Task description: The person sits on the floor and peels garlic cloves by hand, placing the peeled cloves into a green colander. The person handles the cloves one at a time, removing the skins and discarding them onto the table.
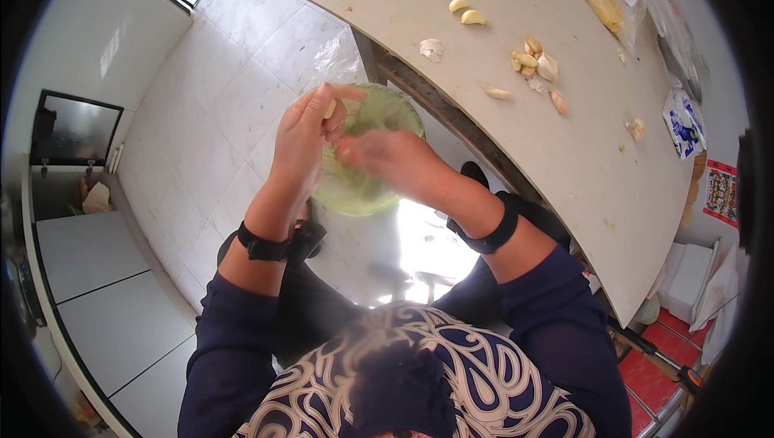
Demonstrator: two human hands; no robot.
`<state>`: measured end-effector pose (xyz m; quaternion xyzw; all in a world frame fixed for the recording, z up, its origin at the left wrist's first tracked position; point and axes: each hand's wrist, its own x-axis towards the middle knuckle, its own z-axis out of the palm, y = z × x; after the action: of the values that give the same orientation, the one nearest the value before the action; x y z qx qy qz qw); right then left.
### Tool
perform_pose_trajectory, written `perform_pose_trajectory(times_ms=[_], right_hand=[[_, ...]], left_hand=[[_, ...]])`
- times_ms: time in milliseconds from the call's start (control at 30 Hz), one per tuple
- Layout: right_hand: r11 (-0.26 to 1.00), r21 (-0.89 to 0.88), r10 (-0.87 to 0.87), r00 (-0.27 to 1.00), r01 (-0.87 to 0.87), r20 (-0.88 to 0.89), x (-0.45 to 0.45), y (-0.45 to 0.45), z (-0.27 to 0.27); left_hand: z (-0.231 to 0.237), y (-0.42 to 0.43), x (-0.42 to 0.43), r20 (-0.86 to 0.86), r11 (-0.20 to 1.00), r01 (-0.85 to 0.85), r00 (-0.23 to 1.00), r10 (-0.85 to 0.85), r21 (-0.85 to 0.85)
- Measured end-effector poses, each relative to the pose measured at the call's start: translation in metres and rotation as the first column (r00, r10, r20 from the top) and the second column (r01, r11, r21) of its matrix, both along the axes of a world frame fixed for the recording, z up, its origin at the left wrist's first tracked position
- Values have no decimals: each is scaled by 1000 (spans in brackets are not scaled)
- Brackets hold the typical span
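My left hand (305, 120) is closed around a garlic clove (330, 109), its pale side showing between thumb and fingers. Close beside it, my right hand (384, 157) is blurred by motion; whether it holds anything cannot be made out. Both hands are above a green basin (363, 202) on the floor side of the table, with blurred green and pale matter inside. On the table, two peeled garlic cloves (473, 17) lie near the far edge. A pile of unpeeled garlic cloves (527, 60) sits farther right, with a single clove (497, 92) near the table's edge.
The pale table (562, 148) stretches along the right, bearing garlic skin (432, 49) and plastic bags (685, 124). A clear plastic bag (337, 54) lies on the tiled floor beyond the basin. White cabinets (91, 256) stand at the left.
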<state>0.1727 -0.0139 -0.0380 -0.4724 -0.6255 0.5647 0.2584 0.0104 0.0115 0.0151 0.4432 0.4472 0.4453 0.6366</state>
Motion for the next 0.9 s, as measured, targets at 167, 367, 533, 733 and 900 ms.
perform_pose_trajectory(times_ms=[167, 367, 533, 733, 900], right_hand=[[996, 28, 84, 996, -83, -33, 16, -10, 1], [951, 255, 163, 984, -176, 69, 36, -14, 11], [964, 251, 109, 993, -93, -49, 41, -19, 18], [965, 140, 199, 968, -221, 153, 48, -22, 32], [953, 193, 193, 960, -233, 204, 49, -23, 33]], left_hand=[[28, 9, 29, -169, 953, 103, 984, -57, 284], [45, 40, 73, -236, 893, 44, 969, 71, 449], [42, 61, 96, -375, 848, 77, 915, 148, 524], [34, 67, 113, -609, 873, 168, 775, 170, 457], [34, 73, 117, -694, 799, 307, 697, 180, 516]])
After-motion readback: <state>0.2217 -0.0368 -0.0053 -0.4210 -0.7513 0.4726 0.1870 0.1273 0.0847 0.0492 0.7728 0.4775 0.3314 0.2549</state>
